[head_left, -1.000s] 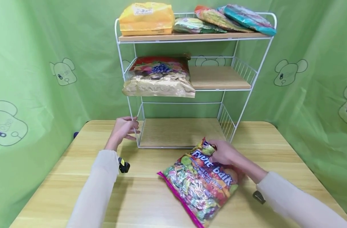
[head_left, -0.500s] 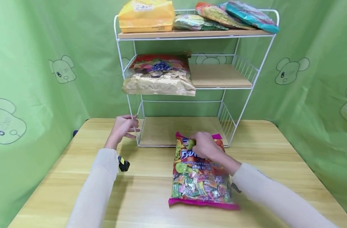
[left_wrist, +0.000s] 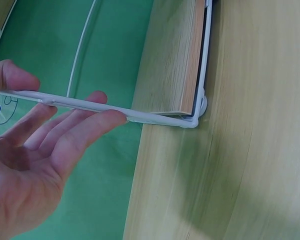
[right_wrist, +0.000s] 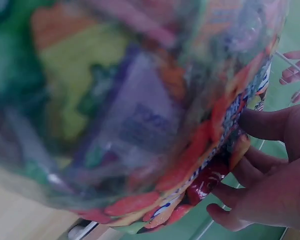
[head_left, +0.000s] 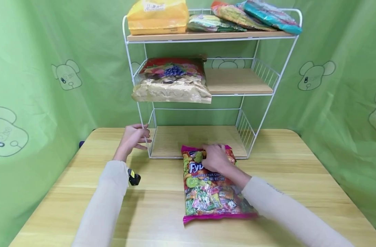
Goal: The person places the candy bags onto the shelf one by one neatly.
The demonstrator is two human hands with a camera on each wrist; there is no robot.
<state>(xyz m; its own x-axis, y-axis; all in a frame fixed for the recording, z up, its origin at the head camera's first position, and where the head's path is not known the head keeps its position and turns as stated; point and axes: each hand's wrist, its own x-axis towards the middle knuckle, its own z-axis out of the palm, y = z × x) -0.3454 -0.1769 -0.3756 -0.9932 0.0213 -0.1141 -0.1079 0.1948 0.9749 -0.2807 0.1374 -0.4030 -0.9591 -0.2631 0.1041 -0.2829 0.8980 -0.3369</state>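
My right hand [head_left: 216,157] grips a bag of fruit chewy candy [head_left: 206,195] near its upper end, with the bag's top edge over the front of the bottom shelf board [head_left: 194,135]. In the right wrist view, the thumb and fingers [right_wrist: 262,122] pinch the printed part of the bag, whose clear part with wrapped candies fills much of the picture. At the rack's left front, my left hand [head_left: 133,139] holds the white wire post [left_wrist: 85,103], the thumb on one side and fingertips on the other.
The white wire rack [head_left: 138,109] has three wooden shelves. A red and gold candy bag [head_left: 172,80] overhangs the middle shelf's front. On top lie a yellow package [head_left: 157,19] and several flat bags [head_left: 268,15]. The wooden table [head_left: 83,178] extends around the rack.
The candy bag has turned from slanted to nearly straight and moved to the rack's bottom shelf, carried left by my right hand. My left hand has stayed on the post.
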